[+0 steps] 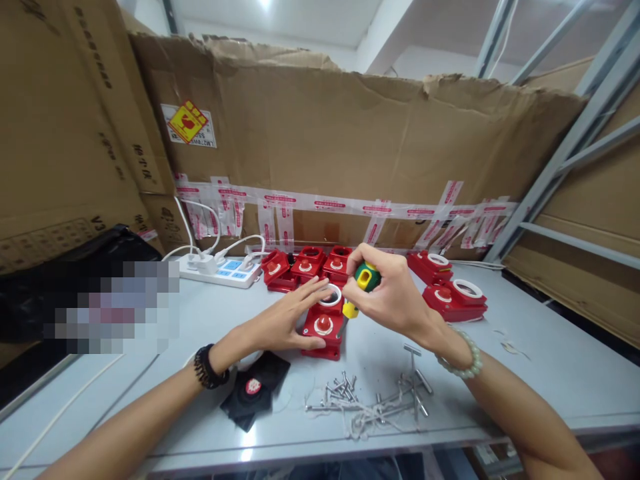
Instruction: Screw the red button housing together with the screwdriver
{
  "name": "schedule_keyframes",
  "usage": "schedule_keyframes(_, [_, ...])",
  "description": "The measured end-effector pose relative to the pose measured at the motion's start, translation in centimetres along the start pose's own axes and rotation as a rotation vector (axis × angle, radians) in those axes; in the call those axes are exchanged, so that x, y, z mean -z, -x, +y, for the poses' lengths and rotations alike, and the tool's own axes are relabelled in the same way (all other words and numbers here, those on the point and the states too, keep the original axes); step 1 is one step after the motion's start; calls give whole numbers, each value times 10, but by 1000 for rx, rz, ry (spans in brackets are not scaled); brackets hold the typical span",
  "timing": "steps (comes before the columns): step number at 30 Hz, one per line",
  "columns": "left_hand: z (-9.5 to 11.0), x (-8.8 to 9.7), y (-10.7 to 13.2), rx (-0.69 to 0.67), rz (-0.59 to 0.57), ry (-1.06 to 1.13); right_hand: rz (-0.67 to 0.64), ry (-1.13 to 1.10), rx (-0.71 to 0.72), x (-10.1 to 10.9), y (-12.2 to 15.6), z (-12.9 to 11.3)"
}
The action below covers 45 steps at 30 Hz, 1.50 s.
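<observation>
A red alarm box (321, 343) with a round red dome and a white ring lies on the table in front of me. My left hand (295, 317) rests across its left side with fingers outstretched, the thumb near its front edge and the fingertips by the white ring. In my right hand (387, 288) is a screwdriver (367, 277) with a green and yellow handle, gripped by closed fingers. The screwdriver's shaft points down, its tip at the right corner of the box's face. Whether a screw sits under the tip is hard to see.
More red boxes (306, 264) stand behind, with others (455, 301) at the right. Loose screws (343, 385) and metal T-handled pieces with string (414, 383) lie in front. A black part (256, 385), a white power strip (220, 270) and a cardboard wall (325, 133) surround them.
</observation>
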State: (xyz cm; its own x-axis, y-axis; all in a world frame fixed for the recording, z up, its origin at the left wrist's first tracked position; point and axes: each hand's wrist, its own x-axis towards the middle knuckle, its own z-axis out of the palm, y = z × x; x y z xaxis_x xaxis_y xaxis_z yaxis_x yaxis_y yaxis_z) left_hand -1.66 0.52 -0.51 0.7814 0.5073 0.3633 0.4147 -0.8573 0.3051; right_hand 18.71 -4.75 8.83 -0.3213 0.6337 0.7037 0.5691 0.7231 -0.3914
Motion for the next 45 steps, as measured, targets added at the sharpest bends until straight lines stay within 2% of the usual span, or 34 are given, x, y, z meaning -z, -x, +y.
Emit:
schedule_keyframes(7, [8,-9,-3,136,118,-48,6,-13,-13,-1,2,6])
schedule_keyframes(11, [7,-11,0,194,44,3,45,-1,-23,1,3,9])
schedule_keyframes(14, [6,-9,0,183,-14,110,57,8,-40,1,4,13])
schedule_keyframes(23, [1,-9,-1,169,17,213,18,71,-46,0,3,18])
schedule_keyframes(26, [0,-10,-1,168,19,205,-41,191,-10,1,3,12])
schedule_keyframes(28, [-1,-11,-2,165,18,194,-58,362,-12,1,4,5])
schedule_keyframes(31, [-1,-11,-2,151,17,175,-17,646,-41,-2,8,-5])
schedule_keyframes(33, [0,-11,-3,148,16,173,-2,735,-55,-4,9,-9])
schedule_keyframes(36, [1,-10,-4,146,13,177,-78,644,-30,-4,8,-10])
schedule_keyframes(41, [-3,-13,-4,111,22,163,-361,397,135,7,-7,-14])
schedule_keyframes(43, [-5,-13,-3,110,9,158,-470,409,200,10,-15,-17])
schedule_keyframes(45, [-5,-14,-3,131,-3,160,-493,529,197,11,-22,-17])
